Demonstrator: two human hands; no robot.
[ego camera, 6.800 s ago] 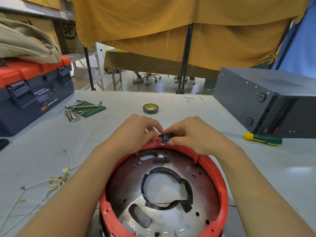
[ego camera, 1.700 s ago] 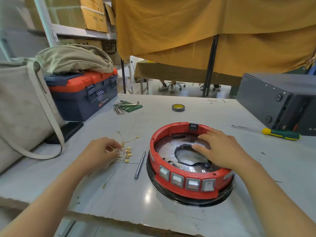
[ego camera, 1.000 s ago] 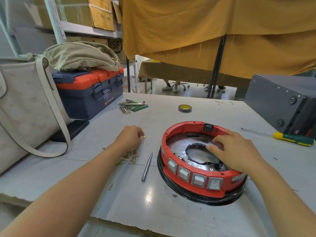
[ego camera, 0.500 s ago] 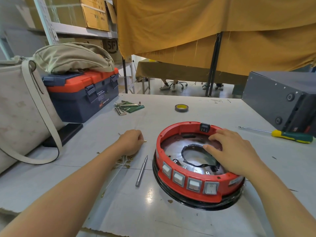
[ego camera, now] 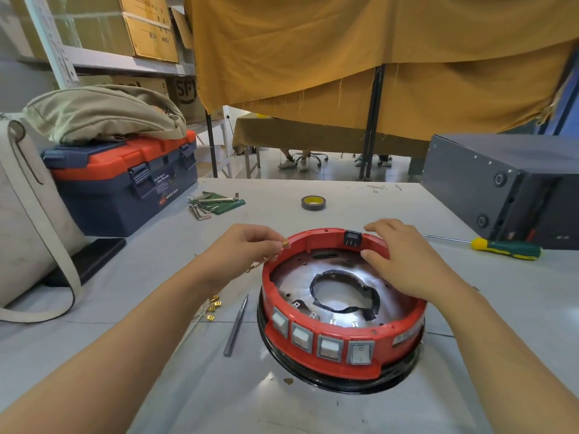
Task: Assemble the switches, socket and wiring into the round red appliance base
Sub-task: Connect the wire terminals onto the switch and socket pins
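The round red appliance base [ego camera: 332, 355] sits on the table in front of me, with several rocker switches [ego camera: 326, 343] in its near wall and a black socket [ego camera: 352, 238] in its far rim. My left hand [ego camera: 247, 249] pinches a wire with a brass terminal [ego camera: 285, 244] at the base's far-left rim. My right hand [ego camera: 404, 261] rests on the far-right rim beside the socket, fingers curled over the edge. More loose wires with brass terminals [ego camera: 213, 306] lie on the table left of the base.
A thin metal tool [ego camera: 235, 327] lies left of the base. A roll of tape [ego camera: 312, 202] and hex keys [ego camera: 213, 202] sit farther back. A toolbox [ego camera: 125, 180] and bag [ego camera: 18, 220] stand at left; a grey box [ego camera: 507, 189] and screwdriver [ego camera: 501, 247] at right.
My left hand has lifted from the wire pile on the table to the base's far-left rim, carrying a terminal wire. My right hand slid from the base's interior to the far rim by the socket.
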